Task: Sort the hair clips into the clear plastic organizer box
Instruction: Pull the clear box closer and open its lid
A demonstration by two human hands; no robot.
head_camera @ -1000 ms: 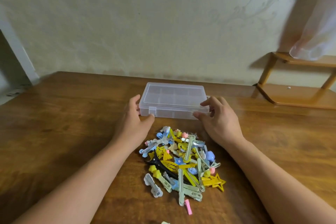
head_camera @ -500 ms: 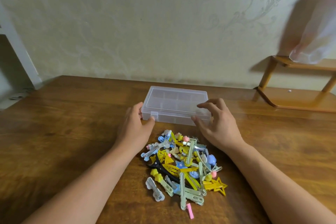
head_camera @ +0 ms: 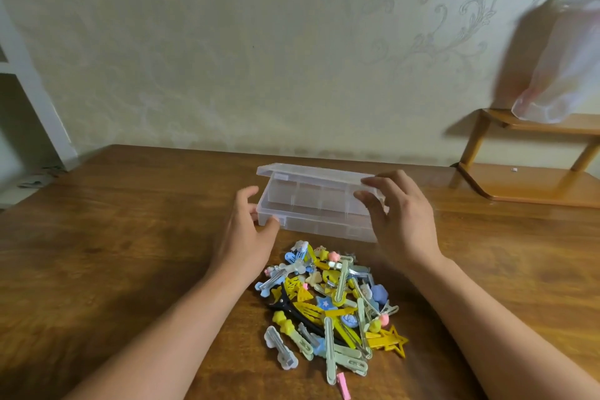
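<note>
The clear plastic organizer box (head_camera: 311,224) sits on the wooden table (head_camera: 113,253), its lid (head_camera: 308,172) lifted partway so the divided compartments show beneath. My left hand (head_camera: 250,234) presses against the box's front left corner, thumb on the base. My right hand (head_camera: 399,217) pinches the lid's front right corner and holds it up. A heap of colourful hair clips (head_camera: 334,305) in yellow, blue, green, pink and black lies just in front of the box, between my forearms.
A low wooden shelf (head_camera: 532,185) stands at the back right with a pale plastic bag (head_camera: 565,65) hanging above it. The patterned wall runs along the table's far edge. A white frame edge (head_camera: 35,101) is at the far left.
The box lid, flat and closed before, now stands raised at its front edge, lifted by my right hand. My left hand stays at the box's front left corner.
</note>
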